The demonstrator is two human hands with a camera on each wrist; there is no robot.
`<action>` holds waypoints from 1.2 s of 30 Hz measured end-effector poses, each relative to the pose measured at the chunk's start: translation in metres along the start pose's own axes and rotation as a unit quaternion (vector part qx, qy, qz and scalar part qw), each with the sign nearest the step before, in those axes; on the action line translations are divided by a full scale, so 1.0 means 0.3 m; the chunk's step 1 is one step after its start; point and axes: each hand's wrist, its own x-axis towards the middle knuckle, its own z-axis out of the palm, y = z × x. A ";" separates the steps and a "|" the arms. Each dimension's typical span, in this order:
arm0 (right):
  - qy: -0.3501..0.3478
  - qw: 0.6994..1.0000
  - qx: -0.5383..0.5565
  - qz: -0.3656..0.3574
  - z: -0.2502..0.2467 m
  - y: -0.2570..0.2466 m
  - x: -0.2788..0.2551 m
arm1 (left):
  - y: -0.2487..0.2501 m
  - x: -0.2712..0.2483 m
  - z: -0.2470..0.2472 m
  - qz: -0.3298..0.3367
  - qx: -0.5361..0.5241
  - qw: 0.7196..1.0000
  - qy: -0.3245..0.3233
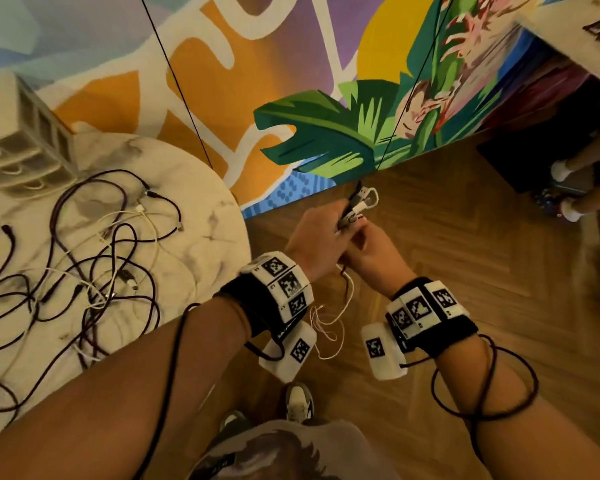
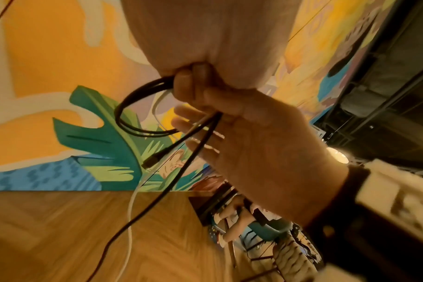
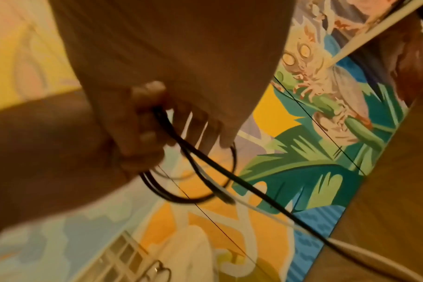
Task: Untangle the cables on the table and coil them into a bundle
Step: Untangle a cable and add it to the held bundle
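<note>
Over the floor to the right of the table, both hands meet on a small bundle of cables (image 1: pixel 359 204), its plug ends sticking up. My left hand (image 1: pixel 321 237) grips the bundle from the left, with its fingers (image 3: pixel 145 114) curled round the black strands. My right hand (image 1: pixel 374 252) holds it from the right, and the strands pass through its fingers (image 2: pixel 193 124). Below the hands a black loop (image 2: pixel 123 114) hangs, with a white cable (image 2: pixel 131 209) and a black cable (image 2: pixel 157 200) trailing down. A tangle of dark and white cables (image 1: pixel 84 265) lies on the round marble table (image 1: pixel 201 202).
A white shelf box (image 1: pixel 21 143) stands at the table's back left. A painted mural wall (image 1: pixel 291 81) rises behind the wooden floor (image 1: pixel 465 271). Furniture legs (image 1: pixel 575 174) stand at the right. A black sensor cord (image 1: pixel 482 393) loops round my right forearm.
</note>
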 end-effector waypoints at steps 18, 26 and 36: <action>-0.005 0.860 -0.341 0.379 -0.122 0.455 -0.083 | 0.034 0.031 -0.180 -0.093 -0.279 0.952 0.084; -0.043 0.999 -0.009 -0.002 0.006 0.096 -0.013 | 0.075 -0.063 0.024 -0.118 -0.313 0.941 -0.054; -0.123 0.988 0.050 0.072 0.115 -0.002 -0.007 | 0.056 -0.054 -0.087 -0.072 -0.114 0.990 0.029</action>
